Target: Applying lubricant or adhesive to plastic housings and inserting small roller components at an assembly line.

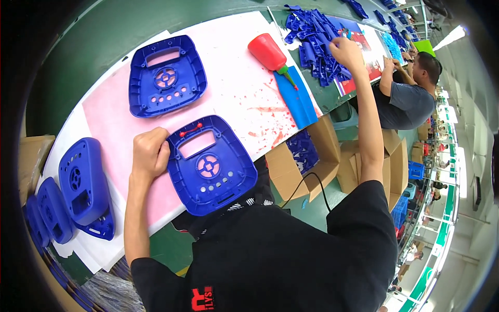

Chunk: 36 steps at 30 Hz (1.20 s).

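My left hand (150, 151) is closed on the left rim of a blue plastic housing (236, 169), tilted at the table's near edge, hollow side up. Red glue-like dabs (191, 130) lie above its rectangular window. My right arm reaches far right, and my right hand (346, 53) is at a heap of blue plastic parts (312, 31), fingers curled; what they pinch, if anything, is hidden. Beyond the held piece lies a second blue housing (195, 78), hollow side up. A red squeeze bottle (266, 51) with a green nozzle lies on its side, tip over a blue sheet (299, 106).
Several finished-side-out blue housings (86, 179) stand at the left. The pink table cover (112, 112) has red smears near the blue sheet. Cardboard boxes (325, 169) stand below the table's right edge, one with blue parts (303, 151). A co-worker (410, 101) sits farther right.
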Available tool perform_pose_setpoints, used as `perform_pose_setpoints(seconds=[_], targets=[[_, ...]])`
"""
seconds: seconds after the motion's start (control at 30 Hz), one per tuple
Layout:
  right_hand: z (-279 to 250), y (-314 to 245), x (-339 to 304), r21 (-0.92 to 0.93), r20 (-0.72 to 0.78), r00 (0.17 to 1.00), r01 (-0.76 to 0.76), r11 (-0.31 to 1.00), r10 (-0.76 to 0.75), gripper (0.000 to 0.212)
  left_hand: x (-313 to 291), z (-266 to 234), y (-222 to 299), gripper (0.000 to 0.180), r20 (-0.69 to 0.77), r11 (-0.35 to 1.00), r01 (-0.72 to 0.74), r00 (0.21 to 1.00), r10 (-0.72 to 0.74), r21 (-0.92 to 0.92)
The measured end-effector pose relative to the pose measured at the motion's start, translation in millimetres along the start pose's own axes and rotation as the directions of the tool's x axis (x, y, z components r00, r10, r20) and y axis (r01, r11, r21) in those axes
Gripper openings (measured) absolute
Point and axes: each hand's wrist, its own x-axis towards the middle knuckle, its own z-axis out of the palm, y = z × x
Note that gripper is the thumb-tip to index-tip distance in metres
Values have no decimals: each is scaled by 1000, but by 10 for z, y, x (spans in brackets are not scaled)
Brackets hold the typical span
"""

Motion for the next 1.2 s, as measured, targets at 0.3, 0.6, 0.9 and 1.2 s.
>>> perform_pose_setpoints(seconds=[0.3,0.6,0.9,1.2], targets=[[544,1309,-546,-27,154,963,230,973,-223,44,12,7,-25,4,4,1000,-14,1000,14,-19],[665,1295,-500,180,159,986,12,984,-41,25,-30,5,-45,6,4,1000,-21,1000,21,-1],[738,1350,-320,114,95,972,206,972,-217,32,-55,16,-115,9,19,999,-42,999,42,26],[275,677,-221,649,-496,804,93,755,328,28,-59,27,-126,10,-10,1000,-24,1000,24,17]])
